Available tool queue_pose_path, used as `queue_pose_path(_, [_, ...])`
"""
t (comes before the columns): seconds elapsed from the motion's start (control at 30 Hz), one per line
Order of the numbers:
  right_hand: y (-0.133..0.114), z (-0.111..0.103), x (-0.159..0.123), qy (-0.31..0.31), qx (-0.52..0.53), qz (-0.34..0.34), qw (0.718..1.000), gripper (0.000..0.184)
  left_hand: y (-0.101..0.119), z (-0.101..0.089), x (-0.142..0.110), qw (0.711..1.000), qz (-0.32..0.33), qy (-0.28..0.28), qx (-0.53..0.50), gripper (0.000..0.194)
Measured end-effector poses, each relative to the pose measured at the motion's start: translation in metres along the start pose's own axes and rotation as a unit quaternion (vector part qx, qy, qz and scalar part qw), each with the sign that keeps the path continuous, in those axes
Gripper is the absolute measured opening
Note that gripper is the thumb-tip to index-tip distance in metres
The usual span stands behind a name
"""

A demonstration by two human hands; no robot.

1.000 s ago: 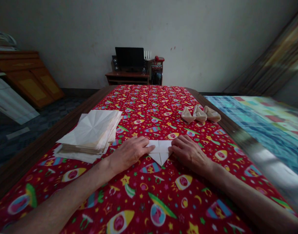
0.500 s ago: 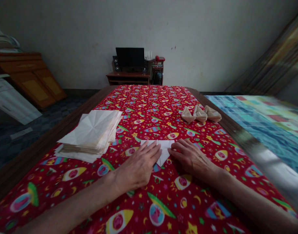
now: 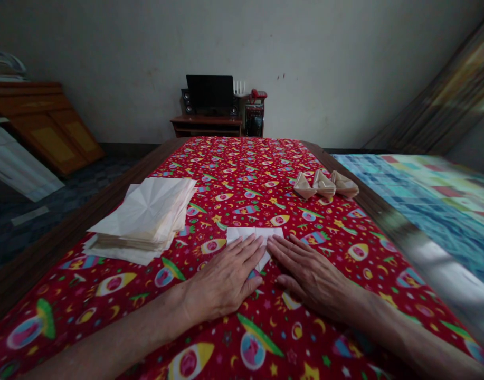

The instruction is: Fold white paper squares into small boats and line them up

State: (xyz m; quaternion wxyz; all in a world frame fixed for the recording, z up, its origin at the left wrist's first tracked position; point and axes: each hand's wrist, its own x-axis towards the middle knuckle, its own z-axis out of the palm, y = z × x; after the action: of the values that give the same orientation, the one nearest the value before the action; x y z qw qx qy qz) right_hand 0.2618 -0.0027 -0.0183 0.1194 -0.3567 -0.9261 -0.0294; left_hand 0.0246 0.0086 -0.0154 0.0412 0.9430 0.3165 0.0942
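A small folded sheet of white paper lies on the red patterned tablecloth, its lower end narrowing to a point towards me. My left hand rests flat on its left part, fingers stretched out and thumb apart. From the other side, my right hand lays its straight fingers over the right part, with the thumb on the cloth. Both hands cover much of the paper, so its inner folds are partly hidden.
On the left of the table stands a stack of creased paper sheets. Several folded paper shapes sit in a row at the right. Beyond the table's far end are a monitor and a red telephone.
My right hand has flattened from bent, gathered fingers to stretched fingers pressing on the paper. My left hand has shifted slightly towards me, its thumb now spread out. The paper stays in place.
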Motion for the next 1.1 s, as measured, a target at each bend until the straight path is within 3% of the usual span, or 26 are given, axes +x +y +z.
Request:
queue_pose_path(0.17, [0.0,-0.002,-0.002,0.022,0.001,0.024,0.999,0.049,-0.005,-0.005,-0.009,0.999,-0.031,-0.005,0.02,0.05])
queue_pose_path(0.43, [0.003,0.002,-0.001,0.059,0.0,0.062,0.996,0.037,-0.017,-0.006,-0.03,0.995,-0.066,0.044,0.061,0.046])
queue_pose_path(0.57, [0.011,0.003,0.017,0.082,0.019,0.053,0.995,0.025,-0.029,-0.009,-0.022,0.991,-0.084,0.101,0.03,0.032])
queue_pose_path(0.63, [0.017,0.004,0.027,0.09,0.017,0.079,0.993,0.023,-0.038,-0.013,-0.01,0.986,-0.093,0.135,0.01,0.025])
queue_pose_path(0.73, [0.024,0.008,0.036,0.107,0.036,0.114,0.987,0.019,-0.05,-0.016,0.011,0.987,-0.11,0.118,-0.013,0.015])
queue_pose_path(0.9, [0.029,0.012,0.034,0.128,0.082,0.151,0.977,0.033,-0.063,-0.012,0.03,0.987,-0.147,0.067,-0.018,0.048])
queue_pose_path(1.1, [0.033,0.016,0.033,0.12,0.109,0.133,0.978,0.042,-0.058,-0.029,0.037,0.969,-0.23,-0.04,-0.079,0.044])
